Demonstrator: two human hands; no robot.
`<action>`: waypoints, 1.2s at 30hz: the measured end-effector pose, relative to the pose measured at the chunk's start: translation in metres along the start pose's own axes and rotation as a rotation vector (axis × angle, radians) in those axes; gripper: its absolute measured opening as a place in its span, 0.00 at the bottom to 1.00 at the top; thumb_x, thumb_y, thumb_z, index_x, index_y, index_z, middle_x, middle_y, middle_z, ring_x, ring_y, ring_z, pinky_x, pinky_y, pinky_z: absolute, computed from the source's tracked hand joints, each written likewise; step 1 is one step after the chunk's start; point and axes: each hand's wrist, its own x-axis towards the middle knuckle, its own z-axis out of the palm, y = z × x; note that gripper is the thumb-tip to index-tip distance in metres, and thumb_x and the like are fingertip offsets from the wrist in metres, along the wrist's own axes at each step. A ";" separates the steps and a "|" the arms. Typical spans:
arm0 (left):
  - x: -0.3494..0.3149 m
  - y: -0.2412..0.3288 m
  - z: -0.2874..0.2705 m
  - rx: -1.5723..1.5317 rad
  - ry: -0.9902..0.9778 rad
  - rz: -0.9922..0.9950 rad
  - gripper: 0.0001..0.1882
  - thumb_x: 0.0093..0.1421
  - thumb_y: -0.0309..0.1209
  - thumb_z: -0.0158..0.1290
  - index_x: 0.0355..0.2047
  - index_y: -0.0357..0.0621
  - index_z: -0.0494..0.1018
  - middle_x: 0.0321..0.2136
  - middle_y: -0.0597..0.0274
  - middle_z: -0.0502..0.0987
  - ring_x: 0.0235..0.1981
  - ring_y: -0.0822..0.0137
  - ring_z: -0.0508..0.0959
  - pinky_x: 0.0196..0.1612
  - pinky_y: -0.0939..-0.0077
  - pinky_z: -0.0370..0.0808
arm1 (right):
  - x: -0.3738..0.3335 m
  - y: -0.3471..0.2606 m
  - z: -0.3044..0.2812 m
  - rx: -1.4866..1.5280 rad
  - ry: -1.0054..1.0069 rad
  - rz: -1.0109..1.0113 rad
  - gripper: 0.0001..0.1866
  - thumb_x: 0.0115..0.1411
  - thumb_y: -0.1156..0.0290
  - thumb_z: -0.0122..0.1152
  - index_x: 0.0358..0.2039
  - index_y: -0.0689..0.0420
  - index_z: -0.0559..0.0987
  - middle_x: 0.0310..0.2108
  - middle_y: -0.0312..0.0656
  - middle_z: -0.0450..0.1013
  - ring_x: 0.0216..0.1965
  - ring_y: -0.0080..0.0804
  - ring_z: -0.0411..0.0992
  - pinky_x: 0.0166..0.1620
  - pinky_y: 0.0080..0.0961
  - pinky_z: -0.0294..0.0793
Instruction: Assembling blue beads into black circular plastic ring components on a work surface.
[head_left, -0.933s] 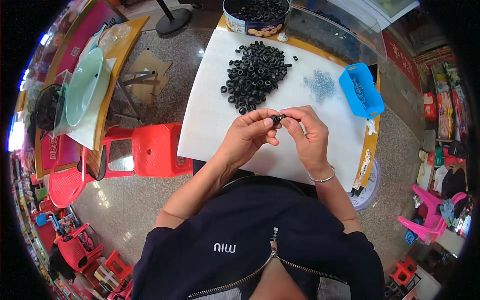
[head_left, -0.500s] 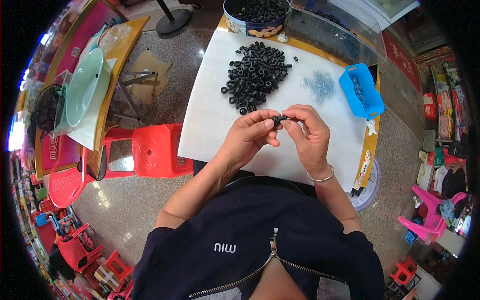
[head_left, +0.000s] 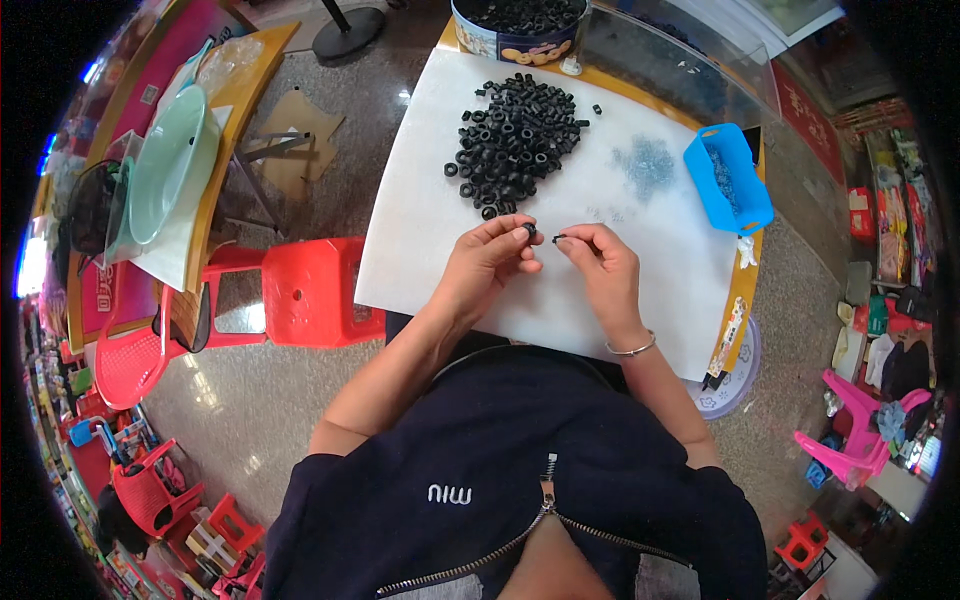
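Observation:
Between the thumb and fingers of my left hand [head_left: 488, 258] is a small black ring-shaped part [head_left: 528, 231]. A short gap to its right, my right hand [head_left: 606, 270] pinches a small dark piece [head_left: 558, 239], too small to name surely. Both hands are over the white sheet [head_left: 420, 200] on the table. Just beyond my left hand lies a heap of black ring-shaped parts [head_left: 510, 145]. To the right of the heap is a loose patch of tiny pale blue bits [head_left: 648, 166]. More such bits lie in a blue plastic basket [head_left: 742, 200] at the table's right edge.
A round tin [head_left: 520, 48] full of black parts stands at the table's far edge, beside a clear plastic case [head_left: 680, 55]. Left of the table stands a red stool [head_left: 315, 292]. Further left, a pale green basin [head_left: 172, 165] leans on another table.
My hands have come apart; they were joined at one black part. The right hand has moved slightly down and left, and the left hand slightly left, each holding a piece.

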 end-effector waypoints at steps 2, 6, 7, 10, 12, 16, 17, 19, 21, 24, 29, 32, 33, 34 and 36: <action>0.001 -0.005 0.000 -0.009 -0.038 -0.002 0.13 0.61 0.26 0.49 0.45 0.34 0.68 0.33 0.57 0.75 0.30 0.72 0.76 0.35 0.80 0.78 | -0.003 -0.008 0.004 0.009 -0.014 -0.035 0.06 0.55 0.74 0.61 0.32 0.61 0.78 0.28 0.37 0.75 0.27 0.20 0.69 0.32 0.17 0.68; 0.002 -0.008 0.005 -0.040 -0.059 0.004 0.13 0.62 0.26 0.49 0.46 0.34 0.68 0.33 0.57 0.75 0.30 0.71 0.77 0.36 0.80 0.78 | -0.001 -0.015 0.005 -0.082 -0.010 -0.142 0.05 0.55 0.74 0.60 0.33 0.61 0.78 0.30 0.38 0.74 0.28 0.23 0.71 0.34 0.19 0.70; 0.002 -0.008 0.005 -0.044 -0.067 0.008 0.13 0.62 0.26 0.49 0.46 0.34 0.67 0.33 0.57 0.75 0.31 0.71 0.77 0.37 0.80 0.79 | 0.000 -0.016 0.006 -0.078 0.004 -0.151 0.05 0.55 0.75 0.59 0.33 0.60 0.78 0.31 0.39 0.74 0.29 0.24 0.71 0.34 0.19 0.70; 0.003 -0.008 0.004 -0.052 -0.085 0.021 0.13 0.62 0.26 0.49 0.46 0.34 0.67 0.33 0.57 0.75 0.31 0.71 0.77 0.37 0.79 0.79 | 0.000 -0.016 0.007 -0.057 0.003 -0.237 0.07 0.56 0.77 0.58 0.36 0.60 0.78 0.32 0.39 0.73 0.30 0.25 0.72 0.35 0.21 0.72; 0.003 -0.008 0.004 -0.058 -0.093 0.030 0.13 0.62 0.26 0.49 0.46 0.34 0.67 0.33 0.57 0.75 0.32 0.70 0.78 0.38 0.79 0.79 | 0.000 -0.017 0.007 -0.062 -0.010 -0.287 0.08 0.56 0.78 0.58 0.37 0.61 0.77 0.33 0.40 0.73 0.31 0.26 0.73 0.36 0.21 0.72; 0.001 -0.004 0.009 -0.074 -0.091 0.045 0.13 0.62 0.27 0.49 0.46 0.34 0.67 0.33 0.58 0.75 0.33 0.70 0.78 0.39 0.78 0.79 | -0.001 -0.027 0.004 -0.094 -0.037 -0.305 0.08 0.55 0.79 0.57 0.37 0.61 0.78 0.34 0.40 0.73 0.32 0.27 0.73 0.37 0.21 0.73; 0.000 -0.003 0.010 -0.077 -0.088 0.048 0.13 0.62 0.27 0.49 0.45 0.34 0.68 0.34 0.58 0.75 0.33 0.70 0.78 0.39 0.78 0.79 | -0.001 -0.029 0.004 -0.099 -0.045 -0.303 0.08 0.56 0.79 0.57 0.37 0.61 0.78 0.34 0.41 0.73 0.33 0.27 0.74 0.37 0.21 0.73; 0.000 -0.002 0.010 -0.086 -0.090 0.047 0.13 0.62 0.27 0.49 0.45 0.34 0.68 0.33 0.58 0.76 0.33 0.70 0.78 0.39 0.77 0.80 | -0.001 -0.032 0.003 -0.113 -0.052 -0.310 0.08 0.55 0.80 0.57 0.37 0.61 0.78 0.34 0.41 0.73 0.33 0.27 0.73 0.37 0.21 0.72; -0.001 -0.001 0.009 -0.094 -0.095 0.043 0.13 0.61 0.26 0.49 0.46 0.35 0.68 0.33 0.58 0.76 0.33 0.70 0.78 0.39 0.77 0.80 | 0.000 -0.032 0.002 -0.121 -0.063 -0.313 0.08 0.55 0.80 0.57 0.37 0.60 0.78 0.34 0.41 0.73 0.33 0.27 0.73 0.36 0.21 0.72; -0.002 0.000 0.010 -0.096 -0.108 0.040 0.13 0.61 0.26 0.50 0.46 0.35 0.68 0.33 0.58 0.76 0.33 0.70 0.78 0.40 0.76 0.80 | 0.002 -0.028 -0.001 -0.096 -0.079 -0.303 0.09 0.55 0.81 0.57 0.37 0.60 0.78 0.34 0.41 0.73 0.33 0.27 0.73 0.36 0.20 0.72; -0.003 0.002 0.012 -0.071 -0.120 0.065 0.13 0.61 0.26 0.50 0.46 0.35 0.68 0.33 0.58 0.76 0.33 0.70 0.78 0.40 0.76 0.80 | 0.001 -0.030 -0.002 -0.003 -0.093 -0.228 0.09 0.55 0.81 0.56 0.37 0.60 0.78 0.33 0.41 0.73 0.33 0.27 0.72 0.37 0.21 0.72; -0.005 0.005 0.018 -0.090 -0.085 0.068 0.10 0.60 0.25 0.50 0.42 0.35 0.70 0.31 0.60 0.75 0.31 0.69 0.78 0.39 0.75 0.78 | 0.000 -0.034 -0.001 -0.045 -0.077 -0.267 0.08 0.56 0.80 0.56 0.37 0.61 0.78 0.33 0.41 0.73 0.33 0.26 0.72 0.37 0.20 0.72; -0.005 0.004 0.017 -0.086 -0.092 0.075 0.11 0.61 0.25 0.50 0.43 0.35 0.69 0.31 0.59 0.76 0.31 0.70 0.78 0.40 0.75 0.79 | 0.000 -0.034 0.000 -0.049 -0.071 -0.266 0.08 0.56 0.80 0.55 0.37 0.61 0.78 0.33 0.41 0.73 0.33 0.26 0.73 0.37 0.20 0.72; -0.004 0.004 0.016 -0.083 -0.099 0.082 0.12 0.61 0.25 0.50 0.44 0.35 0.69 0.32 0.58 0.76 0.32 0.70 0.78 0.40 0.76 0.79 | 0.000 -0.034 0.000 -0.053 -0.066 -0.265 0.08 0.56 0.80 0.55 0.37 0.61 0.78 0.33 0.41 0.74 0.33 0.25 0.73 0.37 0.20 0.72; -0.003 0.004 0.014 -0.074 -0.108 0.091 0.13 0.61 0.25 0.50 0.46 0.35 0.68 0.33 0.58 0.76 0.32 0.70 0.78 0.40 0.76 0.80 | 0.000 -0.032 0.000 -0.023 -0.065 -0.240 0.08 0.56 0.79 0.55 0.37 0.62 0.78 0.34 0.41 0.74 0.33 0.25 0.73 0.37 0.20 0.72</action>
